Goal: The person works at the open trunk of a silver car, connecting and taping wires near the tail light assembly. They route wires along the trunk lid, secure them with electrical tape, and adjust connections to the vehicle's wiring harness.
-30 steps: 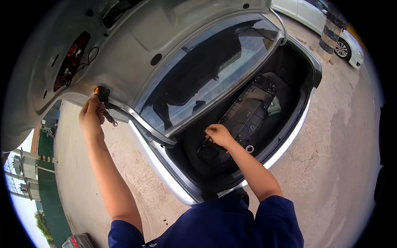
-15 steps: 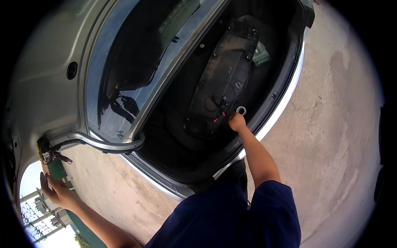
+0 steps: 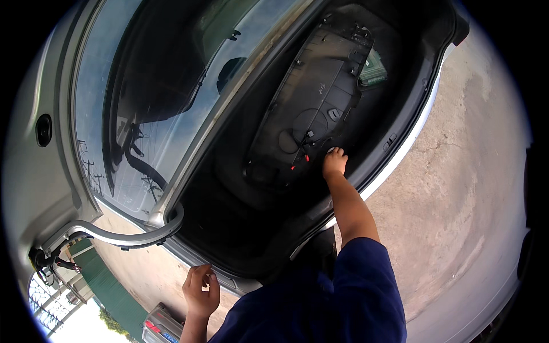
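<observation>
My right hand [image 3: 335, 162] reaches into the car's open boot, fingers closed around a roll of tape. Only a pale sliver of the tape roll [image 3: 330, 150] shows by the fingertips; the hand covers the rest. Just left of it lies a large black plastic trim panel [image 3: 311, 86], its inner side up, with thin wires and red-tipped connectors [image 3: 307, 158] at its near end. My left hand [image 3: 201, 290] hovers at the near left corner of the boot opening, fingers loosely curled and thumb apart, with nothing seen in it.
A green box [image 3: 373, 70] sits beyond the panel at the boot's right side. The raised tailgate with its window [image 3: 171, 103] fills the left, and a curved metal hinge arm [image 3: 123, 235] stands near its lower end. Concrete ground [image 3: 446, 188] lies right; another car [image 3: 163, 324] is behind at lower left.
My left hand has come from the far left by the tailgate hinge to the boot's near corner, its fingers curling. My right hand has turned over the tape roll, hiding its ring. The view has shifted.
</observation>
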Motion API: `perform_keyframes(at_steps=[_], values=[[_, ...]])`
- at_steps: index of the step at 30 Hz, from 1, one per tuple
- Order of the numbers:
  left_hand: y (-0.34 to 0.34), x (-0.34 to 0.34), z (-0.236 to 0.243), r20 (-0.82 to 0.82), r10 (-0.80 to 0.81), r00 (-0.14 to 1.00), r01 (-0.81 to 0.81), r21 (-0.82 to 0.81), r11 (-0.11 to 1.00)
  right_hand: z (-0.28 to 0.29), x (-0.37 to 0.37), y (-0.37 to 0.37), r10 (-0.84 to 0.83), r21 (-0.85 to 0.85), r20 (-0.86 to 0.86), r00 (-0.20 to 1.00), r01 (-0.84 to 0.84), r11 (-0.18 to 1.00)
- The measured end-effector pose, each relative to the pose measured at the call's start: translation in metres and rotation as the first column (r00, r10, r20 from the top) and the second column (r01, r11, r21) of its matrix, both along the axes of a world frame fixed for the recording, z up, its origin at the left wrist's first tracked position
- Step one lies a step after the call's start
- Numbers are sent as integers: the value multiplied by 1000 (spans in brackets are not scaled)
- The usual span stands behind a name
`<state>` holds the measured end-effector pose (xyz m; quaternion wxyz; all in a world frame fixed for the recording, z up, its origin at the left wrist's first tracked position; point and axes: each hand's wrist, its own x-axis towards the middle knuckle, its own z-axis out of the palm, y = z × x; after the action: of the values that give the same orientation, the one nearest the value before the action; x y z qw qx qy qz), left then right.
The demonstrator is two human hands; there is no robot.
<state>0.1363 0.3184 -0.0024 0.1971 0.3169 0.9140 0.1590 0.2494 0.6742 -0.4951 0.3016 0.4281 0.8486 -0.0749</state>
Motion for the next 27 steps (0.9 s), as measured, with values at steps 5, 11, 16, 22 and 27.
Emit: perform_keyframes(at_steps=[5, 11, 16, 22, 27], values=[[5, -17, -14, 44, 78, 996, -76, -46, 996, 2, -8, 8, 4, -113, -36, 999, -8, 994], [51, -6, -5, 144, 18, 989, -25, 49, 998, 97, 18, -19, -779, -888, -392, 489, 20, 459], [76, 9, 3, 239, -22, 971, -35, 235, 971, 292, 32, -63, -940, -898, -169, 295, -439, 24], [85, 32, 47, 156, -37, 987, -40, 463, 886, 403, 44, -104, -726, -621, -660, 195, -685, 381], [61, 47, 76, 23, -93, 995, 69, 503, 862, 461, 54, -134, -511, -406, -858, 58, -685, 605]])
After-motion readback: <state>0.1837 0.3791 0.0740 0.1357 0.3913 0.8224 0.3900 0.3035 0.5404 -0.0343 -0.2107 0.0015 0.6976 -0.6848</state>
